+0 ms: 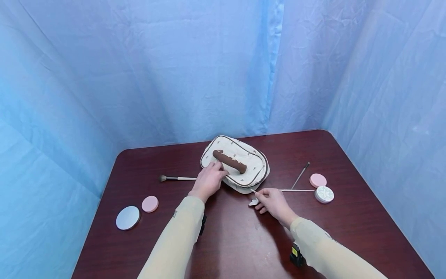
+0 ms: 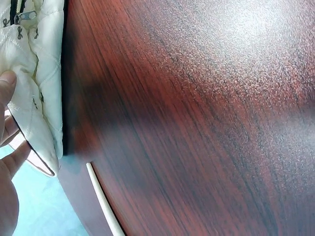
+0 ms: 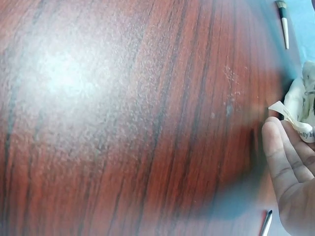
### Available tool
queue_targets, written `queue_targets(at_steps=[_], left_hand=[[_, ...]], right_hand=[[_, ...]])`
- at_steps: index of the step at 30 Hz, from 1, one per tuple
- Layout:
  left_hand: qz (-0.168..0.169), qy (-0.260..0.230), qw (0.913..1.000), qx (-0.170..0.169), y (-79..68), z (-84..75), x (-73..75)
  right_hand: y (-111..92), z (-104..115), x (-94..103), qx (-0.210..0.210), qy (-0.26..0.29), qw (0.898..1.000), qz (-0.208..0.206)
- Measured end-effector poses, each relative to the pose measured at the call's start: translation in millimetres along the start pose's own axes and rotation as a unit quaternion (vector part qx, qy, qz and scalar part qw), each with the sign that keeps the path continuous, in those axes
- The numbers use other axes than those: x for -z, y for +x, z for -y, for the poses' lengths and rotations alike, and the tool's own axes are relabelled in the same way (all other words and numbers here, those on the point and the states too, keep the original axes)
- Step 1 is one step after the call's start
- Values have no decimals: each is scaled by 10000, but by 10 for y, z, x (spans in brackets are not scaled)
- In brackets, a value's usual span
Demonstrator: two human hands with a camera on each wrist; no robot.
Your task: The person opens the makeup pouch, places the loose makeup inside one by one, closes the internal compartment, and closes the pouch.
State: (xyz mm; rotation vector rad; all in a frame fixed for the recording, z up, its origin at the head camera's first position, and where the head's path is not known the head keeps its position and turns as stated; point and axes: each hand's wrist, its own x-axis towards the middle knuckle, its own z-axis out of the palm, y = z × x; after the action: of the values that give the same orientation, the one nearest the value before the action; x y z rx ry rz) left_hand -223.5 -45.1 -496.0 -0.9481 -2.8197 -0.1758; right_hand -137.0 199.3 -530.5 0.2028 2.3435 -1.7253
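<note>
A cream quilted cosmetic bag [image 1: 231, 149] with brown piping, small bow prints and a brown handle [image 1: 229, 161] lies at the table's middle. My left hand [image 1: 209, 179] grips its near left edge; in the left wrist view the thumb lies on the quilted side and the fingers reach beneath. A metal zipper slider [image 2: 25, 16] shows on that side. At the bag's near right corner, my right hand [image 1: 273, 202] pinches a cream ribbon [image 3: 298, 127] printed with dark lettering. A pale end of ribbon [image 1: 253, 202] hangs below those fingers.
Left on the dark wood table [image 1: 237, 240] lie a brush [image 1: 177, 178], a pink round compact [image 1: 150, 204] and a white round one [image 1: 127, 217]. To the right are a thin brush [image 1: 300, 175], a pale stick [image 1: 297, 190], a pink compact [image 1: 318, 180] and a patterned white one [image 1: 324, 194].
</note>
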Motion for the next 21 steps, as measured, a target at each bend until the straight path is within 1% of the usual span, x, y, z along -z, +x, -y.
queue_targets(at_steps=[6,11,15,21], left_hand=[[-52,70,10000,5,-16,13,-24],[-21,52,10000,26,-32,29,-31],[11,26,10000,35,-41,40,-33],[14,89,9999,-44,-50,59,-41]], right_hand=[[-5,-13,84,178,-227,9995,139],[-10,-54,165,372,-364,9985,149],[-11,-86,238,438,-482,9978,104],[-11,-90,337,550,-728,9958,46]])
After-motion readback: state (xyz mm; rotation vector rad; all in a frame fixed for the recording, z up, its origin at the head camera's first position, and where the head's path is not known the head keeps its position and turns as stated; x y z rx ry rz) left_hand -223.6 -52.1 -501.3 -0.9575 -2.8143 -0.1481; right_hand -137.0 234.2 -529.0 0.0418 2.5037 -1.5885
